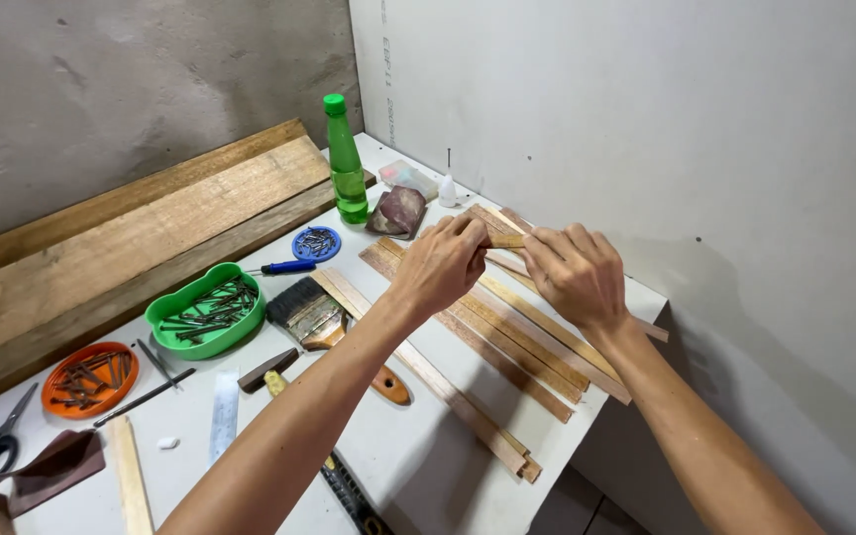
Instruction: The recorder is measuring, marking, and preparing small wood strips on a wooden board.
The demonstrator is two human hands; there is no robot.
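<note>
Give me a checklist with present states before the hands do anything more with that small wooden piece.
1. Both hands on the small wooden piece: ok, left hand and right hand pinch its ends.
2. Piece held above the wooden strips: ok.
3. Green bottle upright, apart from the hands: ok.
4. Nails contained in green tray, orange tray and blue lid: ok.
5. Paintbrush near the left forearm: cannot tell if touching.
6. Piece's surface condition: cannot tell.

Matt wood strip (507, 240); glossy plastic bottle (346, 163), probably.
</note>
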